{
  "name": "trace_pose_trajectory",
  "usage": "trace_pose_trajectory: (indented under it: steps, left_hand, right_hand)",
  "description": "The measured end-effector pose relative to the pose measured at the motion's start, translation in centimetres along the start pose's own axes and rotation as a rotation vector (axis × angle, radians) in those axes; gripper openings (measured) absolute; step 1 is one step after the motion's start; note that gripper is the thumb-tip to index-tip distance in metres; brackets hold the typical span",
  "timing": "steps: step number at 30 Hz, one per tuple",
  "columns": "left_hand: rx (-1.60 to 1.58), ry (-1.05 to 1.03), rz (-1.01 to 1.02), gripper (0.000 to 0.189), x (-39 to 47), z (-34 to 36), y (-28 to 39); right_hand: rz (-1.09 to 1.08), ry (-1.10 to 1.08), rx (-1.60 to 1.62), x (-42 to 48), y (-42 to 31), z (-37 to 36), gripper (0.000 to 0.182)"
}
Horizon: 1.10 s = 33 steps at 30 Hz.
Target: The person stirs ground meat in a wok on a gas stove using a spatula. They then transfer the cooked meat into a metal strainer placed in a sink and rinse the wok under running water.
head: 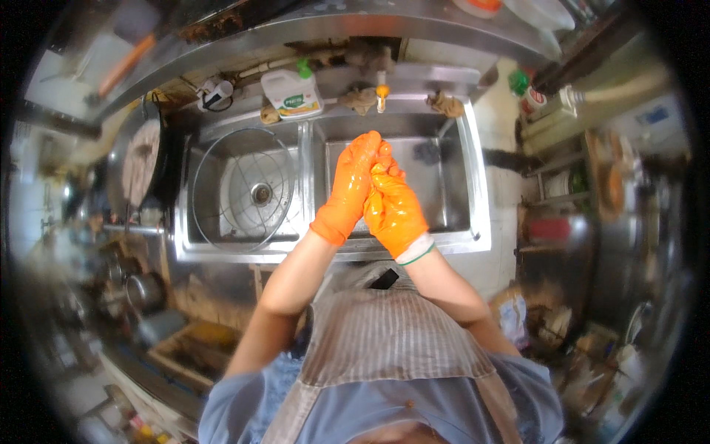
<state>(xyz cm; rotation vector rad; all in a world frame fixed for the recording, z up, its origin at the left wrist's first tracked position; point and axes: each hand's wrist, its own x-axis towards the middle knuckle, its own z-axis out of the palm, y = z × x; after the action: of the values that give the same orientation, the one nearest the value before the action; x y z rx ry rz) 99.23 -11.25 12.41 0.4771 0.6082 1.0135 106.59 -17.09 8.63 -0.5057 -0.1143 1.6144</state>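
Observation:
My left hand (350, 186) and my right hand (395, 202) press together above the right basin (444, 188) of a stainless steel double sink. Both wear wet, glossy orange rubber gloves. A white cuff with a green edge (416, 248) shows at my right wrist, below the orange glove. The fingers are closed against each other, and whether anything lies between the palms is hidden. Beyond my fingertips a tap with a yellow handle (383, 91) stands at the back of the sink. I see no water running from it.
A round wire rack (290, 183) lies over the left basin (230, 219), with a drain below. A white jug with a green pump (291, 91) and crumpled brown cloths (358, 101) sit along the back ledge. A large wok (161, 161) stands left. A metal shelf (333, 26) crosses above.

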Motion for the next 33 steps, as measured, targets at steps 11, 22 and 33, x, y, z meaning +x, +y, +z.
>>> trace_pose_trajectory:
  steps: [11,22,33]
  left_hand:
    - [0.196,0.369,0.065,0.021,2.4,-4.0,-3.6]
    - [-0.086,0.125,-0.200,0.036,8.7,-10.4,-4.1]
    - [2.111,-0.388,0.386,0.057,21.8,-15.3,-7.8]
  right_hand:
    - [-0.456,-0.137,-1.398,4.6,2.3,-6.8,0.026]
    - [-0.071,0.149,-0.970,4.9,-0.2,-5.2,0.014]
    - [-0.130,-0.059,-2.145,20.5,-9.8,-0.7,0.063]
